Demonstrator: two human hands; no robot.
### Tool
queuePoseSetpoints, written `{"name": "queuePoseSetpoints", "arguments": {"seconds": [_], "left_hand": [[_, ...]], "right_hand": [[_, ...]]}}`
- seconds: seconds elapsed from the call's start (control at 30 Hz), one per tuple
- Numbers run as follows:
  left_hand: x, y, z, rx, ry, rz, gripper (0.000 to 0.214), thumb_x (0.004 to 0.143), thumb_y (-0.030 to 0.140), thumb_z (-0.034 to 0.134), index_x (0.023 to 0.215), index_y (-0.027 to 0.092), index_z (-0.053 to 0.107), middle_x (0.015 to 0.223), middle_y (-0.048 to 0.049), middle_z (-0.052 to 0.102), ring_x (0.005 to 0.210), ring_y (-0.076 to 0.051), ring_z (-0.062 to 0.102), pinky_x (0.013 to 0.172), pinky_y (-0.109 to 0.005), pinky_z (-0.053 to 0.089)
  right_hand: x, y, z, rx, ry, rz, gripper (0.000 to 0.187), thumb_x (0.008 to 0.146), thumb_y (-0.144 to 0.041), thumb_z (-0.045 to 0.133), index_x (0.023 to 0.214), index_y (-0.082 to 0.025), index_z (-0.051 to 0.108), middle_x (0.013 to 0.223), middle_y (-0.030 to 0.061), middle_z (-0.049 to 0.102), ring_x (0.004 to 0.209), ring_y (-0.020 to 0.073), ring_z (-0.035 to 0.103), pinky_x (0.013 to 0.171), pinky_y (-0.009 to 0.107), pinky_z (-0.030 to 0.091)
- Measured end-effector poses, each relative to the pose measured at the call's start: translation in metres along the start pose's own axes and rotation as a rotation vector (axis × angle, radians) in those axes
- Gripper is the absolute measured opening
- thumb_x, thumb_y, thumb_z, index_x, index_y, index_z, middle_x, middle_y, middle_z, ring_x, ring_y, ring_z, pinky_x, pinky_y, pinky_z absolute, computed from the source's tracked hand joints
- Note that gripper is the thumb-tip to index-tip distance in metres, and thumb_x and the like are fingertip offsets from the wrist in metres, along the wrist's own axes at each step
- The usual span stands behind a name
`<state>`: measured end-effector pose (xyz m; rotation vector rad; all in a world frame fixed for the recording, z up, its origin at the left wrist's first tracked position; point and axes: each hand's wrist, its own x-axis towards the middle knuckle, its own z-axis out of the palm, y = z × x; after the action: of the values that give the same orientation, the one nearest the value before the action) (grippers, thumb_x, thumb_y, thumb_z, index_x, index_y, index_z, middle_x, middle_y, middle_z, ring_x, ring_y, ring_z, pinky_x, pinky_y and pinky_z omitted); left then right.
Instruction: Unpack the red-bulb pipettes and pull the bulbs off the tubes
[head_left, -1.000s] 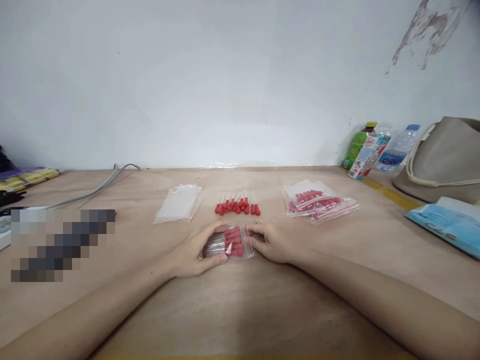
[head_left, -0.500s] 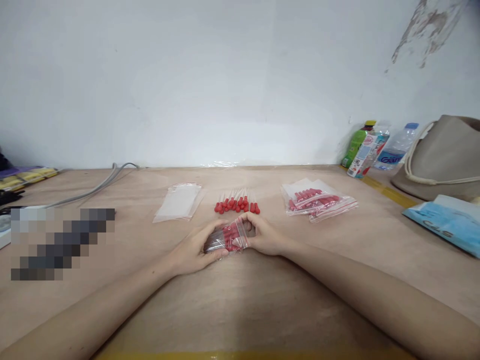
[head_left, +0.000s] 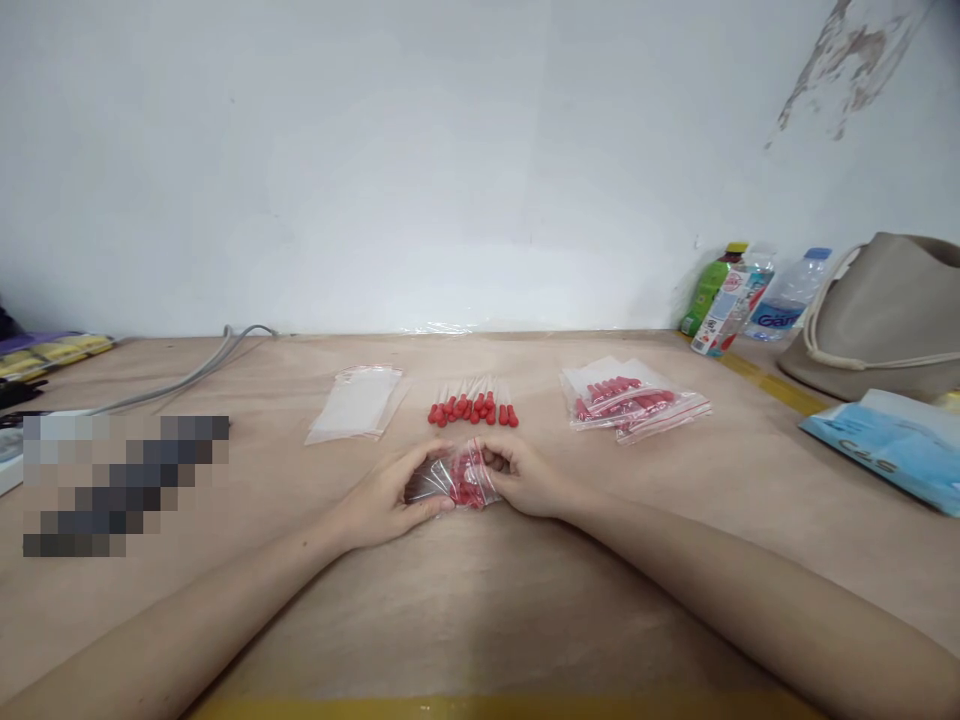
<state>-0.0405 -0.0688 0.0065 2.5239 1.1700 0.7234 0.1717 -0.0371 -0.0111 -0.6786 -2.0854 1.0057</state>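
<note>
A clear zip-lock bag (head_left: pixel 466 482) with several red-bulbed droppers inside lies low over the table, between my two hands. My left hand (head_left: pixel 397 497) is wrapped around the bag's left end, where the clear tubes point. At the right, the fingers of my right hand (head_left: pixel 529 478) pinch the bag near its red-striped zip edge. Just beyond my hands lies a row of loose droppers (head_left: pixel 474 408), red bulbs toward me and clear tubes away. A stack of flat zip-lock bags (head_left: pixel 357 402) is to their left. Filled bags of droppers (head_left: pixel 637 400) are piled on the right.
A grey cable (head_left: pixel 187 378) runs along the left, behind a pixelated dark object (head_left: pixel 127 485). Bottles (head_left: pixel 787 295), a grey bag (head_left: pixel 885 310) and a blue packet (head_left: pixel 889 450) stand or lie at the right. A white wall (head_left: pixel 480 180) closes off the back.
My right hand's fingers have shifted slightly down and curled in along the bag's zip edge. My left hand stays almost where it was, still holding the bag.
</note>
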Motion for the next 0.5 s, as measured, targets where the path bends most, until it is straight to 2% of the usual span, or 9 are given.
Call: {"name": "queuePoseSetpoints", "arguments": {"seconds": [0.07,0.2,0.37,0.5], "left_hand": [[0.000,0.001,-0.001,-0.013,-0.008,-0.015,0.050,0.079,0.038,0.056,0.123,0.020,0.041,0.122,-0.0090,0.052,0.109,-0.023,0.051,0.090,-0.036,0.044],[-0.001,0.001,-0.002,-0.040,-0.030,-0.048,0.049,0.080,0.038,0.055,0.124,0.021,0.041,0.121,-0.0092,0.052,0.106,-0.022,0.052,0.086,-0.035,0.046],[-0.003,-0.001,-0.003,-0.020,-0.045,-0.073,0.049,0.080,0.040,0.054,0.123,0.020,0.042,0.121,-0.0090,0.052,0.105,-0.022,0.052,0.086,-0.034,0.046],[-0.004,-0.003,-0.002,0.008,-0.033,-0.088,0.049,0.079,0.042,0.055,0.122,0.021,0.043,0.120,-0.0079,0.053,0.105,-0.023,0.053,0.085,-0.034,0.046]], "right_hand": [[0.001,0.000,-0.001,0.037,0.018,0.032,0.013,0.080,-0.019,0.048,0.087,-0.018,0.059,0.080,0.0004,0.062,0.068,0.0108,0.055,0.062,0.024,0.044],[-0.002,0.003,-0.014,0.092,0.147,0.169,0.016,0.077,-0.026,0.054,0.090,-0.017,0.056,0.074,0.0003,0.060,0.060,0.0096,0.052,0.056,0.024,0.043],[-0.007,0.007,-0.038,0.319,0.108,0.327,0.032,0.071,-0.038,0.063,0.092,-0.018,0.049,0.065,-0.0033,0.057,0.057,0.0089,0.054,0.059,0.026,0.046],[-0.008,0.009,-0.041,0.357,0.120,0.366,0.037,0.064,-0.039,0.070,0.089,-0.018,0.052,0.067,-0.0033,0.058,0.055,0.0075,0.053,0.055,0.024,0.044]]}}
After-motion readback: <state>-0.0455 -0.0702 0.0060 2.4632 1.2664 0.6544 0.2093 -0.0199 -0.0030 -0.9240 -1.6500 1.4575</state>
